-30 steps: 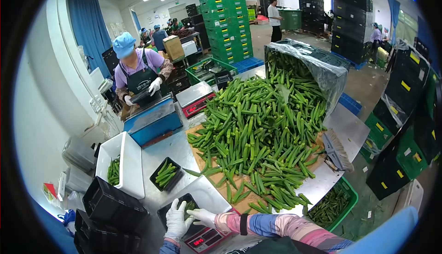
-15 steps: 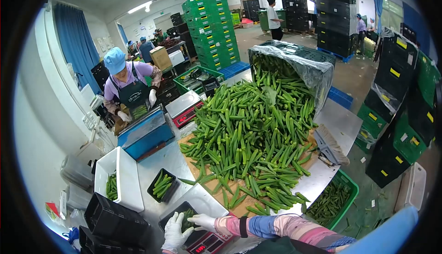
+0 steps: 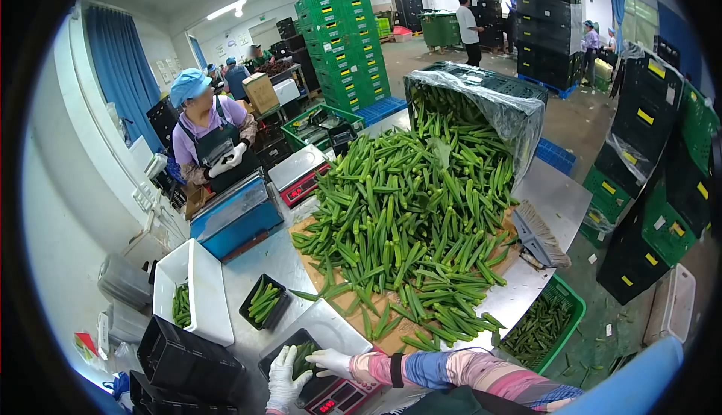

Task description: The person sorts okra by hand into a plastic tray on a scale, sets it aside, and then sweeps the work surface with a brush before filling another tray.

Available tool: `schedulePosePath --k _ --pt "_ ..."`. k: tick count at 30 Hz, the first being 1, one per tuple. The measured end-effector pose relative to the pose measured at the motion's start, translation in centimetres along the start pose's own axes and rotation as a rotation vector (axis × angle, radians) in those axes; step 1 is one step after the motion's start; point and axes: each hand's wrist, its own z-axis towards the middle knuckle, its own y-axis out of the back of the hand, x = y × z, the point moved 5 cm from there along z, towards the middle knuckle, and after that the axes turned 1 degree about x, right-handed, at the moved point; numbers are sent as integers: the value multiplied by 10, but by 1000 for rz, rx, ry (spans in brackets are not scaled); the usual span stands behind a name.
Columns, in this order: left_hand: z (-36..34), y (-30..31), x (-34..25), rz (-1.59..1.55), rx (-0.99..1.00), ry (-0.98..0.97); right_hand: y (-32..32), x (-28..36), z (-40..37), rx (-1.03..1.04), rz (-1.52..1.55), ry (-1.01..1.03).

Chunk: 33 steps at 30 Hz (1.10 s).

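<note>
My left hand (image 3: 286, 383), in a white glove, curves round the left side of a small bunch of okra (image 3: 304, 356). From the right, my gloved right hand (image 3: 331, 362) presses its fingers against the same okra. The bunch is over a black tray (image 3: 280, 356) on a scale with a red base (image 3: 347, 398); my hands partly hide the tray. Another black tray (image 3: 265, 302), partly filled with okra, stands just beyond. A large okra pile (image 3: 414, 219) spreads over a brown board (image 3: 350, 306) on the metal table.
A tipped, plastic-lined crate (image 3: 511, 107) lies behind the pile. A brush (image 3: 541, 238) rests at the table's right. Left are a white bin (image 3: 214, 295) and stacked black trays (image 3: 188, 358). A green crate (image 3: 556, 332) of okra stands below. A co-worker (image 3: 214, 129) is across the table.
My hands stay almost in place around the okra. The co-worker across the table has straightened up and now holds a dark pack at chest height. A person in the background has shifted right.
</note>
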Motion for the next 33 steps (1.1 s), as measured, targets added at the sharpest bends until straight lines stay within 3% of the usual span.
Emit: schedulePosePath --k 33 --pt "5 -6 -29 21 -103 8 12 11 -13 16 29 55"
